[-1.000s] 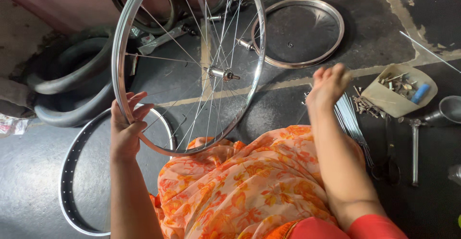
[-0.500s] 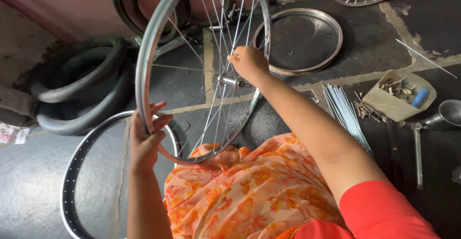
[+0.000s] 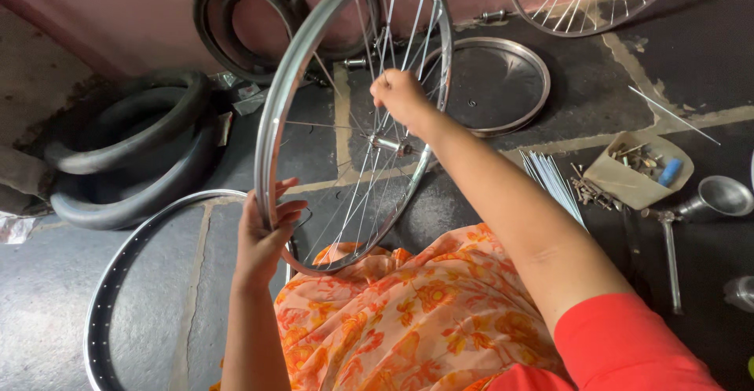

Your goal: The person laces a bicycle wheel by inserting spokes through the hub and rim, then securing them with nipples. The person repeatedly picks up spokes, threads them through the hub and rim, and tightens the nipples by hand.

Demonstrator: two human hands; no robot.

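Observation:
A silver bicycle wheel rim (image 3: 284, 100) with thin spokes and a small hub (image 3: 386, 144) stands upright on my lap, which is covered in orange flowered cloth (image 3: 408, 320). My left hand (image 3: 265, 234) grips the rim at its lower left edge. My right hand (image 3: 400, 96) reaches into the wheel and pinches a spoke (image 3: 390, 22) above the hub, fingers closed around it.
A dark bare rim (image 3: 118, 281) lies on the floor at left, beside black tyres (image 3: 133, 155). A round metal dish (image 3: 495, 85) lies behind the wheel. At right lie a bundle of loose spokes (image 3: 554, 183), a cardboard tray of small parts (image 3: 640, 171) and a metal funnel (image 3: 722, 196).
My right hand moved from the floor at right up into the wheel and took hold of a spoke. The wheel shifted a little right in view; my left hand stayed on the rim.

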